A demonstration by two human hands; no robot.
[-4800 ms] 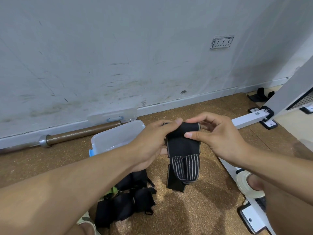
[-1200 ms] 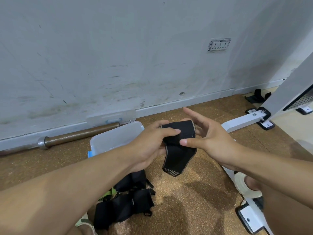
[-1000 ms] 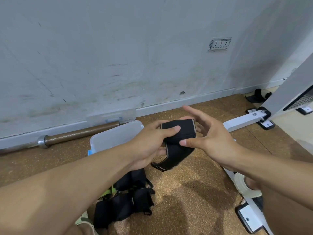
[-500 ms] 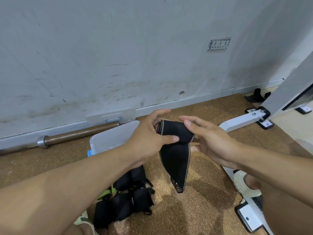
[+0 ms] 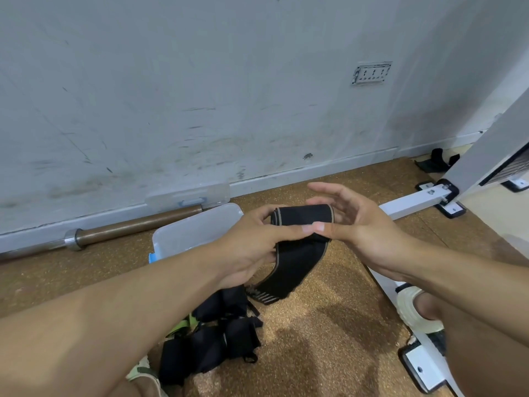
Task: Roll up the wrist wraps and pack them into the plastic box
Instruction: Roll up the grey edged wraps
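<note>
Rolling is under way in mid-air above the floor (image 5: 315,339): the wrap (image 5: 297,239) is sitting between both hands, its wound part lying crosswise with the roll's axis running left to right, and a loose tail is hanging down and toward the person, ending in a striped tip. The left hand (image 5: 257,242) is gripping the roll's left end, thumb pressing across its near face. The right hand (image 5: 360,224) is pinching the right end with its thumb while its fingers are spreading loosely behind the roll. The box (image 5: 194,233) is lying open on the floor just beyond and left of the left hand, so that hand is nearer for the drop. More wraps (image 5: 217,333) are waiting in a dark heap below the left forearm. Judging from the tail, a few more turns are needed before packing.
</note>
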